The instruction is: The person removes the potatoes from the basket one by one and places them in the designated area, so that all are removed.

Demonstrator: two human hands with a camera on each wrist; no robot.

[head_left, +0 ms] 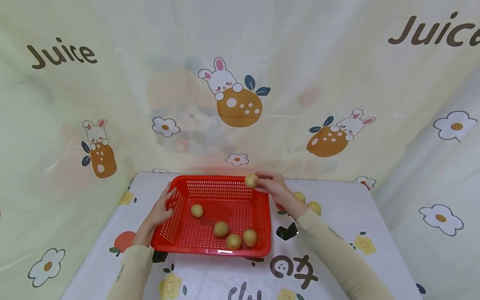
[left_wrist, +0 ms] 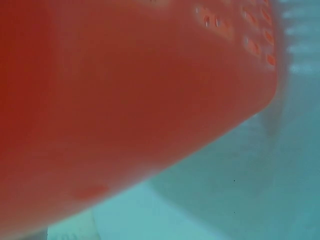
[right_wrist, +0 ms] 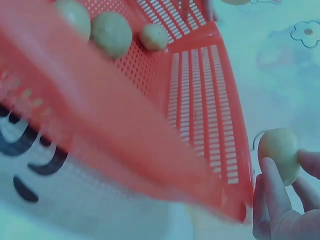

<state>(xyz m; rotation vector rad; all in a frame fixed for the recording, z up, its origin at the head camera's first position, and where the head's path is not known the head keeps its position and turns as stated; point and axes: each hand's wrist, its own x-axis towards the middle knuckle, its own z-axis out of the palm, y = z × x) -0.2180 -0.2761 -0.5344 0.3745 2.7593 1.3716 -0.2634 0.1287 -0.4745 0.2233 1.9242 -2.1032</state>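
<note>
A red plastic basket (head_left: 221, 251) with slotted walls stands on the table. Several small yellowish potatoes (head_left: 221, 229) lie inside it, most of them toward its near right part. At the basket's far right corner, my right hand (head_left: 273, 185) pinches another potato (head_left: 251, 181) between thumb and fingers, above the rim. The right wrist view shows this held potato (right_wrist: 280, 155) beside the basket's end. My left hand (head_left: 159, 211) rests at the left rim, its fingers fairly straight along that side. Only the red basket wall (left_wrist: 150, 90) shows up close in the left wrist view.
Right of the basket, partly behind my right forearm, a potato (head_left: 299, 196) and another potato (head_left: 314, 207) lie on the printed tablecloth (head_left: 202, 277). A patterned curtain (head_left: 285, 137) rises right behind the table's far edge and along both sides.
</note>
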